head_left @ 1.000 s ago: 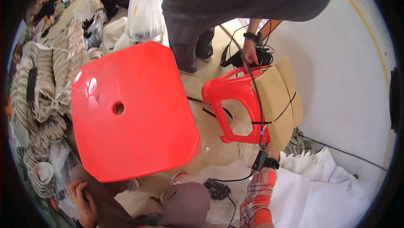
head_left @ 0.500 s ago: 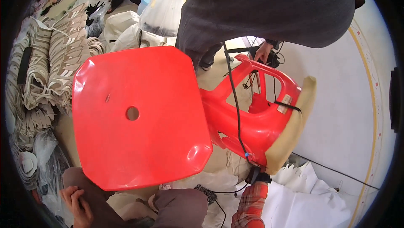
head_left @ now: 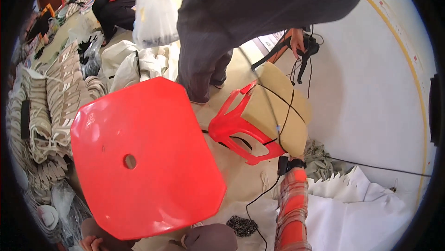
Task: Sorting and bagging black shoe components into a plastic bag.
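My right arm, in a red plaid sleeve with a black wrist band, reaches up to a small red plastic stool (head_left: pixel 222 133). The stool is tilted, with a tan foam pad (head_left: pixel 273 107) tied over its seat by black cord. My right hand (head_left: pixel 297 156) is at the pad's lower edge, holding the stool, its fingers mostly hidden behind the pad. A large red stool (head_left: pixel 162 139) with a square top and a round centre hole stands in front of me. My left hand (head_left: pixel 90 243) rests on my left knee at the lower edge, fingers curled, nothing seen in it.
A standing person in dark trousers (head_left: pixel 208 42) is just beyond, a hand (head_left: pixel 297 42) at a black stand (head_left: pixel 306 49). Strips of stacked beige pieces (head_left: pixel 65 88) line the left. White cloth (head_left: pixel 357 204) lies at the right. A black cable (head_left: pixel 252 204) trails from my wrist.
The small stool has turned, so its padded seat faces me more, and has moved away with my right arm. The large stool appears lower in view. My left hand shows less.
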The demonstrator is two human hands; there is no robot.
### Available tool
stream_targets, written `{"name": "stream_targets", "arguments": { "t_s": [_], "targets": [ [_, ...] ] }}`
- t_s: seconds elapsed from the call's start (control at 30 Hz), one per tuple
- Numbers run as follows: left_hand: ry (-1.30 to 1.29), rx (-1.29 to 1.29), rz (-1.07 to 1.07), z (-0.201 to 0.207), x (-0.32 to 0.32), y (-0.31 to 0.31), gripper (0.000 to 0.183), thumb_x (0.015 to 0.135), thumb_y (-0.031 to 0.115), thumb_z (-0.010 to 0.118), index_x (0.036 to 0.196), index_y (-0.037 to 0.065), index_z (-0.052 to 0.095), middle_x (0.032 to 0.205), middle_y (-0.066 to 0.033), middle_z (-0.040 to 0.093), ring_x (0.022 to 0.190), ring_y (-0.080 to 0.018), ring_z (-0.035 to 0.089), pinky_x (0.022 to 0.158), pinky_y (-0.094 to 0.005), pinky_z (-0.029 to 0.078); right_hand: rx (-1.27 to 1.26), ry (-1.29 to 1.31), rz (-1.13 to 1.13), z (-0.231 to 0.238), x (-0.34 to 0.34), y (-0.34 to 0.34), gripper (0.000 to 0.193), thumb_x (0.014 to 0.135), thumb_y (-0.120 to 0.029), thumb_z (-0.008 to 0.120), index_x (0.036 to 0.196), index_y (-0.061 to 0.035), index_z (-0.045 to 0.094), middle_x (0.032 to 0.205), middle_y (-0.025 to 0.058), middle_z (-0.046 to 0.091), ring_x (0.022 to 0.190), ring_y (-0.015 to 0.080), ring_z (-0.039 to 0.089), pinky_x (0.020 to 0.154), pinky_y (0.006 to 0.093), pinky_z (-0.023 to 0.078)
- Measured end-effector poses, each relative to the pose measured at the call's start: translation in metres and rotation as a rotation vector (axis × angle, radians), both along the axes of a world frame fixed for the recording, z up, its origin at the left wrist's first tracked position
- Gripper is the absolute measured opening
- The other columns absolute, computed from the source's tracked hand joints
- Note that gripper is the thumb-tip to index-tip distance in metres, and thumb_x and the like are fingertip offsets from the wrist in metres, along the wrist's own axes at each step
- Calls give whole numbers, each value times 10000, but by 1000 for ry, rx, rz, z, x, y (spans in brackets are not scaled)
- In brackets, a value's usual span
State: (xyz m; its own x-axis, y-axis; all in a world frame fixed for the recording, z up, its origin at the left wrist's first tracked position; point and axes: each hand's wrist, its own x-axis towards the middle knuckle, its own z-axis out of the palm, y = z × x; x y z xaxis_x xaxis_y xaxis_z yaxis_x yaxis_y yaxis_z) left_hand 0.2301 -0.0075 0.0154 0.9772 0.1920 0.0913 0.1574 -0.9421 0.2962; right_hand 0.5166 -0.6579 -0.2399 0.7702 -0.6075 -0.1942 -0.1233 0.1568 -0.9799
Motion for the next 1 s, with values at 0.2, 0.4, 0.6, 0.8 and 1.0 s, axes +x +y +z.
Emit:
{"name": "stream_targets", "arguments": {
  "t_s": [0.2,0.4,0.6,0.8,1.0],
  "targets": [
    [6,53,35,5,9,-19,223,810,50,454,999,23,569,995,-176,524,915,-337,494,831,-434,372,134,-36,-35,7,75,1,379,885,-319,437,999,18,565,833,113,624,717,230,586,618,373,466],
    [-92,148,-54,-8,7,-23,225,810,100,480,1004,32,573,964,-174,521,908,-332,498,812,-427,385,-669,329,61,-21,126,-6,351,878,-272,459,840,49,596,754,149,615,684,239,591,597,387,471],
    [-52,144,-59,-5,4,-23,229,815,144,488,990,30,581,983,-187,499,915,-337,501,814,-437,406,-254,343,-246,25,114,6,336,888,-213,399,676,28,497,633,149,574,509,250,578,423,390,455],
    [-30,143,-46,-7,2,-35,261,848,199,445,997,39,587,956,-188,473,877,-334,507,798,-433,420,-194,267,-39,44,68,14,319,893,-307,436,858,3,504,611,62,489,423,183,495,402,296,429],
    [-117,161,23,-5,-13,-27,232,836,167,485,1007,49,590,984,-188,494,890,-329,504,816,-434,412,-231,-101,381,20,49,72,369,854,-363,513,1093,-82,516,994,76,547,978,244,508,758,359,467]
  ]
}}
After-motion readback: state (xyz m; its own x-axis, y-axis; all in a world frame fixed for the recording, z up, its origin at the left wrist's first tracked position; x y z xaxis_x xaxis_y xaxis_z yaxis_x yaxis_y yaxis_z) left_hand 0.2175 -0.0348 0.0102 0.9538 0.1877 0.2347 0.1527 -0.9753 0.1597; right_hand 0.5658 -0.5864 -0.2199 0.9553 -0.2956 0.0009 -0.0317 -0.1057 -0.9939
